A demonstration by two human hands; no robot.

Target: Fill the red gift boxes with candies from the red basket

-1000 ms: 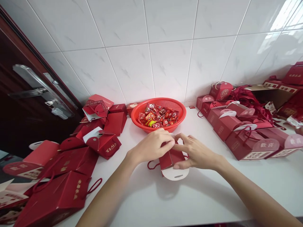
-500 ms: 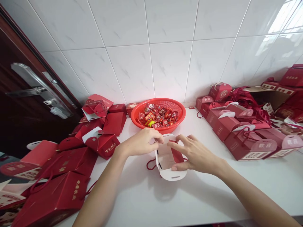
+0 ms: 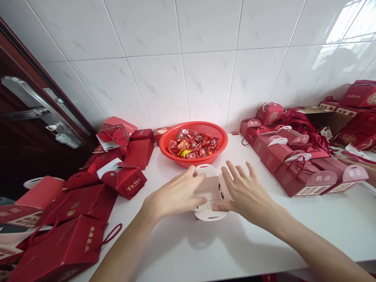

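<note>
A small gift box, white inside and red outside, stands with its top flaps spread on the white table in front of me. My left hand is at the box's left wall, its thumb reaching over the inside and its fingers bent near the far left corner. Opposite it, my right hand has the right wall between its thumb, which is inside by the near flap, and its raised, spread fingers. The hands hide both side walls in part. Just behind stands a red plastic basket with several wrapped candies.
Red gift boxes and larger red bags crowd the left side. Rows of red boxes line the right, with a cardboard carton behind. Another person's hand shows at the right edge. A tiled wall backs the table.
My left hand has moved down along the left wall, its thumb now over the inside. The right wall has swung outward with my right hand, whose fingers have lifted and spread.
</note>
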